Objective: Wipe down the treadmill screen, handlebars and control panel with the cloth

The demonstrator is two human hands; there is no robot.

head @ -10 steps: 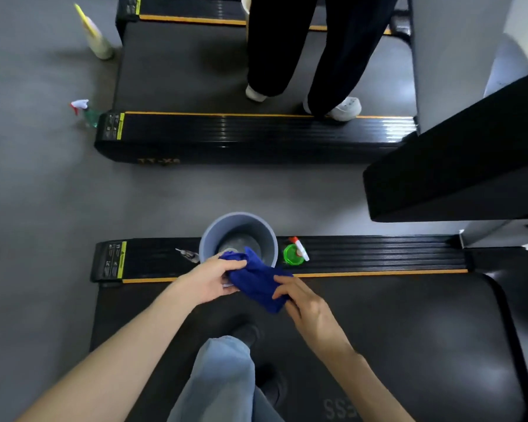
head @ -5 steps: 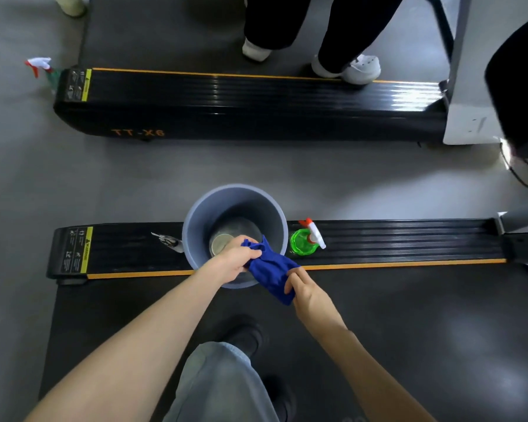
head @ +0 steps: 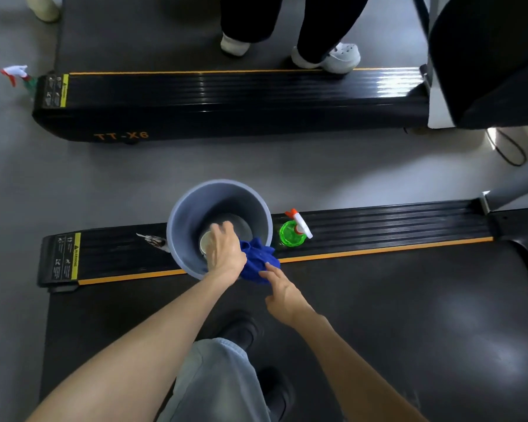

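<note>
Evidently early: your left hand [head: 226, 254] clutches the cloth [head: 260, 261] at the bucket [head: 192, 214] rim, right hand [head: 282, 295] loose-fingered beside it; screen, handlebars, panel likely all unwiped.

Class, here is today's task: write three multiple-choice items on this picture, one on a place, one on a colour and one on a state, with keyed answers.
1. The green spray bottle stands: A on the floor; B on the treadmill side rail, beside the bucket; C on the belt.
2. The cloth is: A white; B blue; C red.
3. The bucket is: A upright; B overturned; C on its side.
Answers: B, it sits on the ribbed rail; B, blue fabric shows in the left hand's grip; A, its open mouth faces up.
</note>
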